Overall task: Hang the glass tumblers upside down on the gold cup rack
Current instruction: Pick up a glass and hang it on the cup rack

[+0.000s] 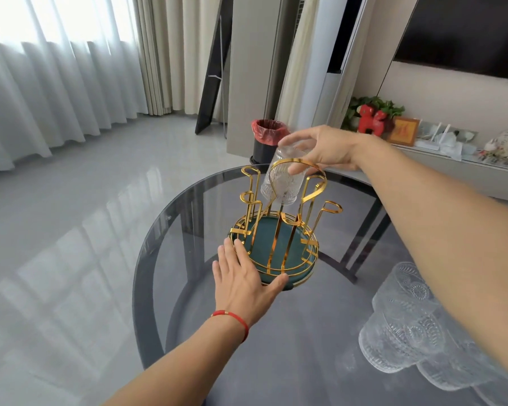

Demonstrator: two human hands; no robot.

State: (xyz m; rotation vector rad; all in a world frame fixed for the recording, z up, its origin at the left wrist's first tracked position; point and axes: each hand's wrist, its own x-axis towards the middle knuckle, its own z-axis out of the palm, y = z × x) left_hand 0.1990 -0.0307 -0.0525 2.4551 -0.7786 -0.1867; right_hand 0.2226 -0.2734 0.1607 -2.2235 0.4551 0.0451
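Observation:
The gold cup rack stands on a round green tray near the far side of the glass table. My right hand grips a ribbed glass tumbler by its base, mouth down and tilted, over a far peg of the rack behind the gold handle loop. My left hand rests flat against the tray's near left rim, fingers apart. Several more embossed glass tumblers stand at the table's near right, partly hidden by my right forearm.
The round smoked-glass table has its edge close to the rack on the left and far side. A black bin with a red liner stands on the floor beyond. A low shelf with ornaments runs along the right wall.

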